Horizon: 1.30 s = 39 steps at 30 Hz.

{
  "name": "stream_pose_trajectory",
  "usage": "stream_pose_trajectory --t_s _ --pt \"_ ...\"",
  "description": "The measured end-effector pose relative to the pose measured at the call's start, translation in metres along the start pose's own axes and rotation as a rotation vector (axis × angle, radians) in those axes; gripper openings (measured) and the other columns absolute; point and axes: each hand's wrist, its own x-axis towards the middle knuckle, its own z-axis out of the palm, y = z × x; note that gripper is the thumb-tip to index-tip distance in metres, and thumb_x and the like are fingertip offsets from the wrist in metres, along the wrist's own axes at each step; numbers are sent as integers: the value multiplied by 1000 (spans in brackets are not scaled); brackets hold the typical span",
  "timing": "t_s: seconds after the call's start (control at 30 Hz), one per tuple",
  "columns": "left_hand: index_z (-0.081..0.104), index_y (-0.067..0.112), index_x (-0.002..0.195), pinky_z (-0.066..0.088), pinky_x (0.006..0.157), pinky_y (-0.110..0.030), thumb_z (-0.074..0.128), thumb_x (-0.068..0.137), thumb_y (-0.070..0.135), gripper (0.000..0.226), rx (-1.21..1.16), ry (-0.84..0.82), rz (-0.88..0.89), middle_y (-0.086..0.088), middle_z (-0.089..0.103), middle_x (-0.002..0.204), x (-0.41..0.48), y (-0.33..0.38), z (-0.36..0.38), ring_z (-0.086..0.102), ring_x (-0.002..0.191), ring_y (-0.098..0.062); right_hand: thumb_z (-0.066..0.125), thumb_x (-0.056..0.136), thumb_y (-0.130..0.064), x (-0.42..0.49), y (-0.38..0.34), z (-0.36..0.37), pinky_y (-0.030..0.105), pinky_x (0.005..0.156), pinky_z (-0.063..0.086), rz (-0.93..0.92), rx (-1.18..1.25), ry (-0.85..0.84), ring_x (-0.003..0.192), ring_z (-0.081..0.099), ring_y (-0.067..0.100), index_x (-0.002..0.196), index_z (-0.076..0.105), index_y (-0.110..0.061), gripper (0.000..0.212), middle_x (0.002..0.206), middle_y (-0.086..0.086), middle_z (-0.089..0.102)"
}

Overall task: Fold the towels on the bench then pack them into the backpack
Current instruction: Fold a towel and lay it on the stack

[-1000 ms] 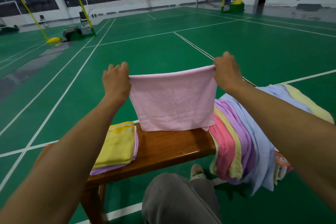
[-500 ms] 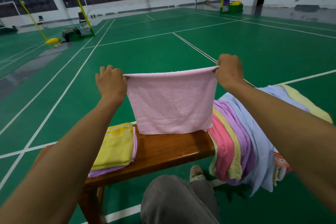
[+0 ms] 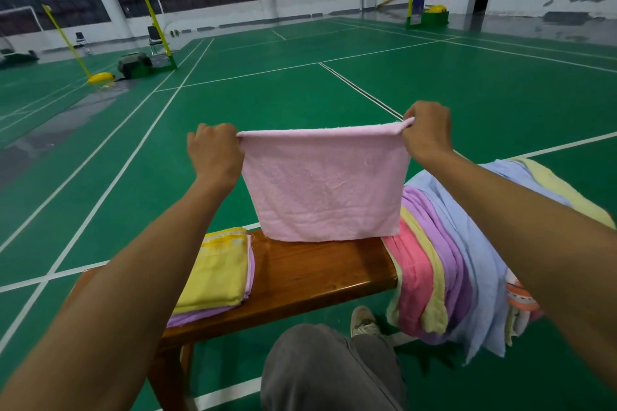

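A pale pink towel point(image 3: 322, 183) hangs folded in front of me, stretched between both hands, its lower edge just touching the wooden bench point(image 3: 310, 274). My left hand point(image 3: 213, 152) pinches its top left corner and my right hand point(image 3: 427, 132) pinches its top right corner. On the bench's left part lies a folded yellow towel point(image 3: 217, 272) on top of a folded lilac one. A heap of unfolded towels point(image 3: 444, 264) in pink, yellow, lilac and blue drapes over the bench's right end. No backpack is in view.
The bench stands on a green sports court with white lines. My grey trouser knee point(image 3: 327, 370) and a shoe point(image 3: 364, 322) are below the bench's front edge. Yellow net posts point(image 3: 155, 27) and a chair stand far back.
The pink towel has been pulled a little wider and tauter between my hands, and its lower edge has sunk slightly toward the bench top. The stacks have not moved.
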Motion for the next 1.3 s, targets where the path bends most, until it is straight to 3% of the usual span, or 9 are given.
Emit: stream_pose_trajectory --t_s 0.13,0.27,0.4,0.53,0.63,0.97,1.07,1.13,1.3 --pt "68 8 92 36 74 -40 59 96 17 13 -30 17 -21 -16 66 86 -2 4 -1 55 89 -35 52 78 12 0 2 2 38 66 52 -29 -19 -19 74 56 33 91 76 0 30 91 21 67" --pt "63 11 92 39 68 -38 58 94 17 8 -183 -41 -169 -11 62 87 -2 5 5 56 87 -34 52 80 2 -3 -3 -2 37 63 47 153 205 10 72 56 32 86 72 3 21 82 20 67" --pt "61 15 86 49 71 -40 65 94 30 17 -747 -175 -388 -10 67 94 2 3 20 60 85 -29 49 97 -18 -2 -10 -4 30 57 34 458 541 -28 72 46 26 76 57 -7 25 73 6 53" --pt "57 17 83 55 90 -55 54 99 41 29 -1137 -206 -546 -6 61 91 -1 3 28 57 83 -23 46 101 -29 -3 -8 3 32 57 29 500 621 -11 63 37 20 68 44 -13 36 69 1 43" --pt "54 18 83 56 81 -48 52 100 42 29 -1172 -165 -575 -3 58 87 -1 6 26 53 78 -20 46 100 -29 -4 -5 7 34 53 22 446 630 -16 58 29 17 64 32 -19 40 64 -1 35" --pt "50 12 89 36 59 -27 51 103 34 26 -1078 -54 -556 4 48 77 -2 0 36 39 65 -9 51 102 -27 -7 -3 18 33 56 25 376 607 -124 60 32 18 66 36 -18 40 65 1 37" --pt "52 10 88 36 58 -29 51 103 32 26 -1019 -84 -593 4 49 74 -9 -1 43 41 64 -10 57 99 -23 -9 -4 24 35 82 49 506 597 -288 92 59 27 103 60 -4 19 102 10 60" --pt "54 9 89 39 62 -30 51 103 31 26 -996 -115 -642 2 50 74 -14 -2 50 44 66 -13 59 94 -19 -11 -1 32 40 95 52 577 613 -405 111 62 31 133 52 2 44 127 14 61" --pt "54 11 94 38 72 -30 50 103 33 25 -1024 -109 -797 4 52 77 -19 -7 59 45 69 -15 51 99 -19 -12 -3 40 27 62 43 547 713 -397 75 52 21 89 63 -10 18 85 8 59"
